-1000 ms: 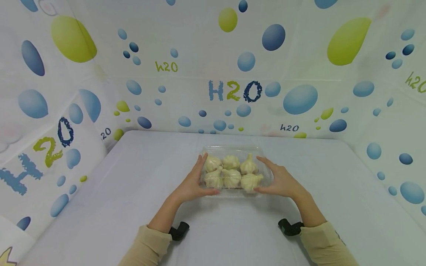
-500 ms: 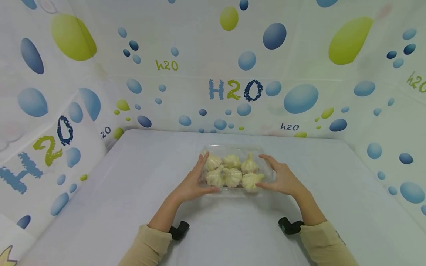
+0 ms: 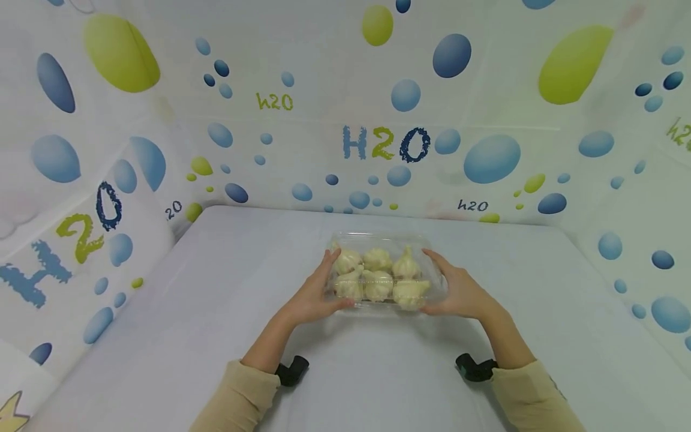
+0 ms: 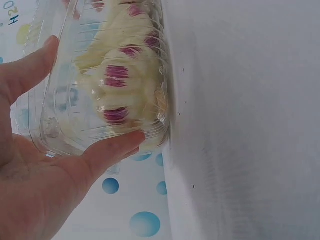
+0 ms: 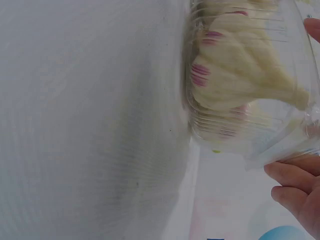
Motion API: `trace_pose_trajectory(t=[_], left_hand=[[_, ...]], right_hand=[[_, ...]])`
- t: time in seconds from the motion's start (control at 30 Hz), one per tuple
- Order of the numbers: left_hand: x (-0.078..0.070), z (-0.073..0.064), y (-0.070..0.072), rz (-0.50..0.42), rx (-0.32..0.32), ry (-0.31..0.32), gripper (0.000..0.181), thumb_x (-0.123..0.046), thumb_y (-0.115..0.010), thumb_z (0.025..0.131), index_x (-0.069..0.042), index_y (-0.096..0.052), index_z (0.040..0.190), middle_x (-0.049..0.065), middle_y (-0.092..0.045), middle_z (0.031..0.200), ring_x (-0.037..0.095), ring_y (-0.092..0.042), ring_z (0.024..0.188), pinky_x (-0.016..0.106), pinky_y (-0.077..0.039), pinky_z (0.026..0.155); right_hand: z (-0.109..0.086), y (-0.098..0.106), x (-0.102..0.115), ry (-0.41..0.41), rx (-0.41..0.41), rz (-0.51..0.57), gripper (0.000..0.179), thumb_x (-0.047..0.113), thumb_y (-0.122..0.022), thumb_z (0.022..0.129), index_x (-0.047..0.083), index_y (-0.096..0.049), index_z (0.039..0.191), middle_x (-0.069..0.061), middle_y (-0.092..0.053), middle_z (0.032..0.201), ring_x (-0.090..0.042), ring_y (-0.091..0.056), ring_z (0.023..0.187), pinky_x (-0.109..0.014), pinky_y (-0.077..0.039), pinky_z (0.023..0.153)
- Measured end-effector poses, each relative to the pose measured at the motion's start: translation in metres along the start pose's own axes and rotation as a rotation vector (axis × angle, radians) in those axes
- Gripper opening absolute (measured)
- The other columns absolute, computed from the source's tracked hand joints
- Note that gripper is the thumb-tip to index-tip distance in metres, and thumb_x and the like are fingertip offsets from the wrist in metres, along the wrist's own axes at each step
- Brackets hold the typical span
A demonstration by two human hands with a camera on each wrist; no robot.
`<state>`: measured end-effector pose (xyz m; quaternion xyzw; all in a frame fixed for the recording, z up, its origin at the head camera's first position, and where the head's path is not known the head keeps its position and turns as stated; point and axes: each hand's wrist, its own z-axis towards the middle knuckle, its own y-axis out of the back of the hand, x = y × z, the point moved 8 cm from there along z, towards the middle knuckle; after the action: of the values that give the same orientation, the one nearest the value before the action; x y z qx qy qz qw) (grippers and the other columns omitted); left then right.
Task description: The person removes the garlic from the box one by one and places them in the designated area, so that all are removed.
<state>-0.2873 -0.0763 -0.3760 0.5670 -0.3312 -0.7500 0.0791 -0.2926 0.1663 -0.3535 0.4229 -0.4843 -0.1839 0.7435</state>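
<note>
Surroundings: tabletop (image 3: 243,258), covered in plain white, running back to a white backdrop (image 3: 324,66) printed with blue and green droplets and H2O lettering (image 3: 385,144). Yellow star print (image 3: 13,414) at the lower left corner. Two beige sleeves (image 3: 237,396), rolled at the cuff, enter from the near edge. One black device (image 3: 293,371) at the left wrist, another, black unit (image 3: 475,368), at the right, both on the person's side and well apart from the goods.

Left hand (image 3: 315,297): grasping the left end; thumb along the near side, fingers at the far side, spread widely. Right hand (image 3: 460,294): grasping the right end, likewise parted, thumb by the near corner, fingertips at the far one. The two cover parts of both ends.

Item: clear plastic container (image 3: 384,309), ribbed, midway between the two, base close against the white surface, near the far edge. Long axis left to right, roughly parallel to that edge. Contents: six garlic bulbs (image 3: 378,285), purple-streaked, two rows of three; far right bulb's stem points away from the person, near right one's to the right.
</note>
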Motion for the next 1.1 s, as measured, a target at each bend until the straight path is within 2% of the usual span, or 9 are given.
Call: trace_pose_trajectory(t=[0.1, 0.23, 0.47, 0.67, 0.9, 1.1], left_hand=[[0.000, 0.001, 0.000, -0.037, -0.003, 0.001, 0.095, -0.017, -0.072, 0.079, -0.014, -0.006, 0.148, 0.018, 0.006, 0.151, 0.035, -0.007, 0.136, 0.049, -0.034, 0.097], [0.000, 0.001, 0.001, -0.045, -0.019, 0.016, 0.092, -0.015, -0.070, 0.081, -0.013, -0.006, 0.148, 0.019, 0.004, 0.150, 0.036, -0.011, 0.135, 0.047, -0.037, 0.095], [0.001, 0.002, 0.002, -0.038, -0.052, 0.039, 0.091, -0.013, -0.069, 0.081, -0.013, -0.007, 0.148, 0.020, -0.001, 0.150, 0.039, -0.015, 0.134, 0.050, -0.032, 0.098], [0.000, 0.000, 0.002, -0.065, -0.101, 0.057, 0.092, -0.011, -0.071, 0.079, -0.014, -0.010, 0.148, 0.016, -0.008, 0.151, 0.036, -0.013, 0.135, 0.052, -0.021, 0.104], [0.006, 0.000, -0.002, -0.186, -0.111, 0.116, 0.095, -0.009, -0.072, 0.078, -0.022, -0.009, 0.148, 0.012, -0.005, 0.152, 0.034, -0.009, 0.137, 0.050, -0.022, 0.104], [0.009, -0.001, -0.002, -0.275, -0.115, 0.140, 0.096, -0.005, -0.071, 0.077, -0.027, -0.010, 0.148, 0.011, -0.003, 0.153, 0.034, -0.004, 0.137, 0.052, -0.018, 0.104]], right_hand=[[-0.002, 0.003, -0.002, 0.027, -0.024, 0.032, 0.097, 0.033, -0.080, 0.067, 0.016, -0.025, 0.145, -0.022, -0.032, 0.142, -0.045, -0.041, 0.119, -0.060, -0.035, 0.091], [-0.002, 0.009, -0.003, 0.067, -0.078, 0.075, 0.085, 0.030, -0.078, 0.072, 0.015, -0.033, 0.141, -0.019, -0.029, 0.144, -0.045, -0.042, 0.118, -0.057, -0.034, 0.094], [0.002, 0.017, -0.002, 0.076, -0.110, 0.105, 0.077, 0.029, -0.079, 0.071, 0.014, -0.041, 0.136, -0.023, -0.035, 0.140, -0.044, -0.045, 0.116, -0.056, -0.034, 0.094], [0.007, 0.021, -0.003, 0.051, -0.123, 0.123, 0.070, 0.029, -0.079, 0.071, 0.015, -0.047, 0.131, -0.015, -0.044, 0.136, -0.041, -0.045, 0.117, -0.058, -0.034, 0.093], [0.013, 0.028, -0.002, 0.019, -0.132, 0.147, 0.065, 0.030, -0.078, 0.071, 0.016, -0.050, 0.129, -0.013, -0.048, 0.134, -0.043, -0.046, 0.115, -0.059, -0.035, 0.092], [0.020, 0.033, 0.000, -0.041, -0.114, 0.152, 0.063, 0.037, -0.077, 0.072, 0.021, -0.051, 0.128, -0.010, -0.043, 0.138, -0.040, -0.046, 0.117, -0.061, -0.034, 0.091]])
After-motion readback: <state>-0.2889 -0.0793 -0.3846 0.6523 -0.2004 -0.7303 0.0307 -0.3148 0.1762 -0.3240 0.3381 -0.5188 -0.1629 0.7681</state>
